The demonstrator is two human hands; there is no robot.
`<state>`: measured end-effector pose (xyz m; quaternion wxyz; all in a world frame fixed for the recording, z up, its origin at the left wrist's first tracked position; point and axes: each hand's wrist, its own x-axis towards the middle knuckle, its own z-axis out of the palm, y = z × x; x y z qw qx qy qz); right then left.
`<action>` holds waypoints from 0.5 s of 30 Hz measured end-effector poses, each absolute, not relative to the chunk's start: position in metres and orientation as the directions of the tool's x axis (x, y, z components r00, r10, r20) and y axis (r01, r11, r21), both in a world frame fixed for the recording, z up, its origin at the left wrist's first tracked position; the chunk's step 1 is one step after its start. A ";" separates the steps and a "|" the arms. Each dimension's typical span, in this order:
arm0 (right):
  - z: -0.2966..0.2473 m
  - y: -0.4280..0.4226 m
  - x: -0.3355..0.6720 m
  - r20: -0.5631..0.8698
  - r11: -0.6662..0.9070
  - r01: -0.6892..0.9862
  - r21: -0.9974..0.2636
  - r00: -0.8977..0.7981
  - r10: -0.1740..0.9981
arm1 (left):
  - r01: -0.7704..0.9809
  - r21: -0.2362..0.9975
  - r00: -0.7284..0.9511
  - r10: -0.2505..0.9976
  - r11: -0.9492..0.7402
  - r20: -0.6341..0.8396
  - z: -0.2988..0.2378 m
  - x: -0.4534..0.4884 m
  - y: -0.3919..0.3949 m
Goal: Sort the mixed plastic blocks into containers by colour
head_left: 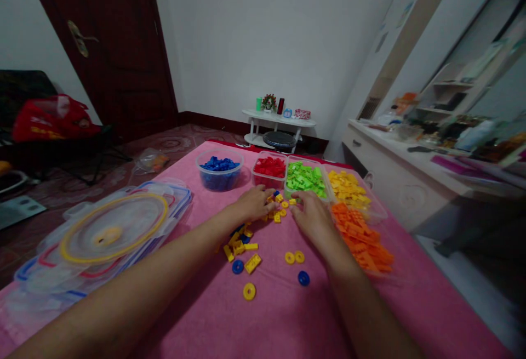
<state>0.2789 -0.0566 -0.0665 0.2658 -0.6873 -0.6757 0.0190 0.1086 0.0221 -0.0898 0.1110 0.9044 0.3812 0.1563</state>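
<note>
My left hand reaches over a loose pile of yellow and blue plastic building pieces, fingers apart and touching the yellow ones. Across from it, my right hand has its thumb and finger closed about a small yellow building block. Several yellow rings and blocks lie between the hands. Nearer to me are a yellow brick, a blue ring, a yellow ring and another blue ring. Part of the pile is hidden behind my left forearm.
Clear tubs hold blue pieces, red pieces, green pieces, yellow pieces and orange pieces. Stacked clear lids lie at left on the pink cloth. A cluttered dresser stands at right.
</note>
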 end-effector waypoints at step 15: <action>-0.049 -0.065 0.288 0.117 0.123 0.913 -0.390 -0.083 0.990 | 0.369 0.684 0.807 0.582 -0.629 0.100 -0.042 0.048 -0.014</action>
